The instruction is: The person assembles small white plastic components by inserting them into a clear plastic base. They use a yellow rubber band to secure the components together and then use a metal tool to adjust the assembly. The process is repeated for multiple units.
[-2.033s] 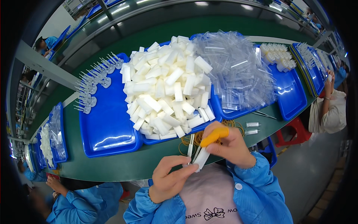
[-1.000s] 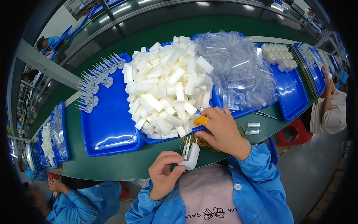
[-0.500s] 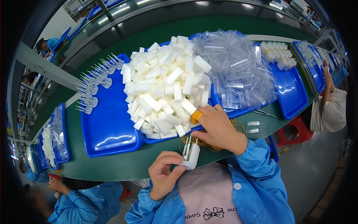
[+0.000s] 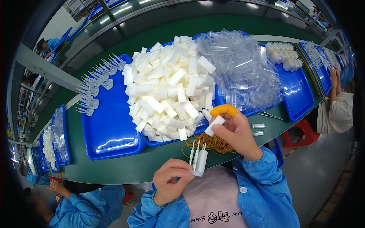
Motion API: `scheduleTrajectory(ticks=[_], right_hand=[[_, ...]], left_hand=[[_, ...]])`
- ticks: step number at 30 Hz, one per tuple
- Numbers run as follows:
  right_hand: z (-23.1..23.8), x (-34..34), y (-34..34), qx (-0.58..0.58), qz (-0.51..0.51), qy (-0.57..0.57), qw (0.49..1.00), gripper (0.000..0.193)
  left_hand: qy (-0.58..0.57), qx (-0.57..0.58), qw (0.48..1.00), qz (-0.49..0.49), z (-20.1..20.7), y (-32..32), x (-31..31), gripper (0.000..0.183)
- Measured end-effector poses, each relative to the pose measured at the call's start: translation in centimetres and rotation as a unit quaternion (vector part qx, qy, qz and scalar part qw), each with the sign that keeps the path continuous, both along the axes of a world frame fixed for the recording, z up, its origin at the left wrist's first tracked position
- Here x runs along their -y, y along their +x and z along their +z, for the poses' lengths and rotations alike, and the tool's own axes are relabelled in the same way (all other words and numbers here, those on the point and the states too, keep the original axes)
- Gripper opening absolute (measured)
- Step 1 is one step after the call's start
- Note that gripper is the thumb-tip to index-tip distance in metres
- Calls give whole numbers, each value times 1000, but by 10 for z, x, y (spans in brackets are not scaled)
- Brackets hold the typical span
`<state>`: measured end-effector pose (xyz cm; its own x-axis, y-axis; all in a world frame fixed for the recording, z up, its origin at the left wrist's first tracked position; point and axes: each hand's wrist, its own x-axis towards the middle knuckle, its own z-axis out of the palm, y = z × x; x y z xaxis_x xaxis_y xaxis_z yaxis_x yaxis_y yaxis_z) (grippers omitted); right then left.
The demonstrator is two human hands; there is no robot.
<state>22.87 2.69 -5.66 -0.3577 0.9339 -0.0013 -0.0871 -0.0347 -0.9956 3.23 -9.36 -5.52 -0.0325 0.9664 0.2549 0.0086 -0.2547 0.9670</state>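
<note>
My left hand (image 4: 171, 181) is closed on the base of a white plastic part (image 4: 198, 161), held upright over the table's near edge. Thin prongs and a thicker white block stand up from that base. Between thumb and index finger, my right hand (image 4: 240, 133) pinches a small white foam block (image 4: 215, 125). A yellow finger cot (image 4: 224, 110) covers that index finger. Beyond it, many similar foam blocks (image 4: 167, 89) are heaped in a blue tray. A tangle of tan rubber bands (image 4: 207, 143) lies just below my right hand.
Clear plastic sleeves (image 4: 243, 72) fill a tray at back right. Pronged white parts (image 4: 99, 81) line the left blue tray (image 4: 110, 146). Tweezers (image 4: 270, 115) and two small clear pieces (image 4: 259, 125) lie right of my right hand. Co-workers (image 4: 81, 207) sit at both sides.
My right hand has lifted a foam block off the heap and drawn it back toward me. My left hand has shifted slightly right, and the pronged part is more upright.
</note>
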Motion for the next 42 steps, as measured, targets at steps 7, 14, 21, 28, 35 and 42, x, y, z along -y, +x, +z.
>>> scheduleTrajectory(ticks=[7, 14, 21, 28, 35, 42], right_hand=[[2, 11, -9, -178, 42, -185, 966, 33], [9, 10, -7, -138, 37, -189, 972, 28], [7, 6, 1, -175, 94, -189, 962, 33], [19, 11, 4, -116, 122, -152, 974, 21], [18, 17, 7, -38, 150, -10, 988, 16], [25, 32, -3, -28, 142, 86, 986, 16]], left_hand=[[76, -99, 992, -26, 8, 2, -3, 18], [135, -177, 974, -43, 10, -2, -6, 22], [136, -185, 971, -59, 15, -2, -7, 24], [143, -177, 972, -56, 14, -2, -6, 23], [154, -213, 965, -5, 16, 1, -5, 24], [20, -129, 989, 71, 20, 7, 2, 29]])
